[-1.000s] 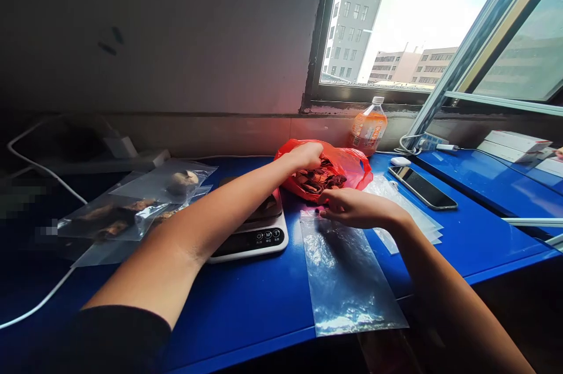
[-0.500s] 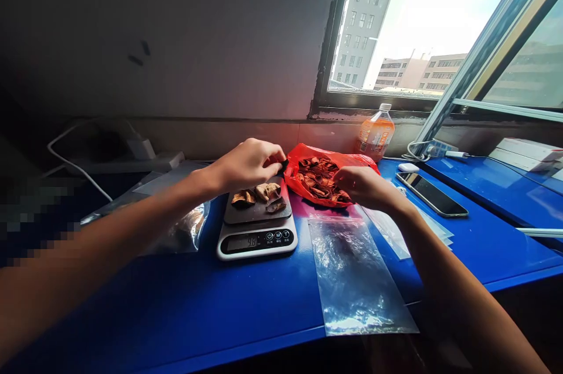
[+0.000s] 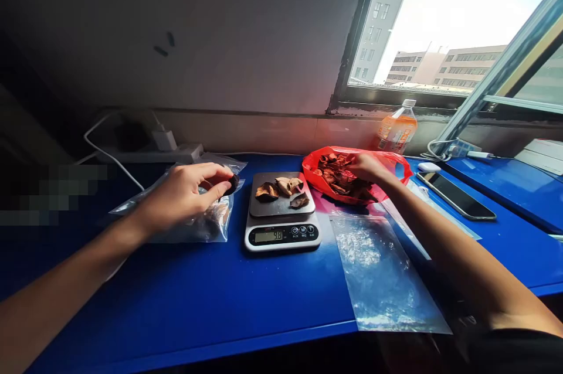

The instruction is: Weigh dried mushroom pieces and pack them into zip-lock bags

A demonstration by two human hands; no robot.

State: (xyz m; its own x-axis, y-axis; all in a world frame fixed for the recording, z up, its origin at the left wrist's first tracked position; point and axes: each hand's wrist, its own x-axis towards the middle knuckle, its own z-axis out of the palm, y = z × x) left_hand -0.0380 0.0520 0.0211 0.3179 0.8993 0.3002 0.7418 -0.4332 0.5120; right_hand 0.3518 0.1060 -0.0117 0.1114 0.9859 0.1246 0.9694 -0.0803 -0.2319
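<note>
My left hand (image 3: 189, 192) pinches a dark dried slice (image 3: 231, 185) between thumb and fingers, left of the kitchen scale (image 3: 281, 233). Several dried slices (image 3: 288, 186) lie on the scale's plate, and its display seems to read 9.8. My right hand (image 3: 367, 167) reaches into the open red plastic bag (image 3: 314, 177), which is full of dark dried slices (image 3: 336, 177). Its fingers are bent together among them, and what they hold is hidden. A flat clear plastic bag (image 3: 387, 274) lies in front of the red one, over the table's front edge.
On the left, clear bags with contents (image 3: 211, 221) lie by a power strip (image 3: 189, 153). An orange drink bottle (image 3: 398, 128) stands behind the red bag. To the right are a phone (image 3: 457, 195), a white earphone case (image 3: 428, 167) and more flat clear bags (image 3: 457, 224).
My left hand has moved left, from above the scale's plate to beside it, with the dark slice in its fingers. My right hand stays at the red bag. The camera view has turned left.
</note>
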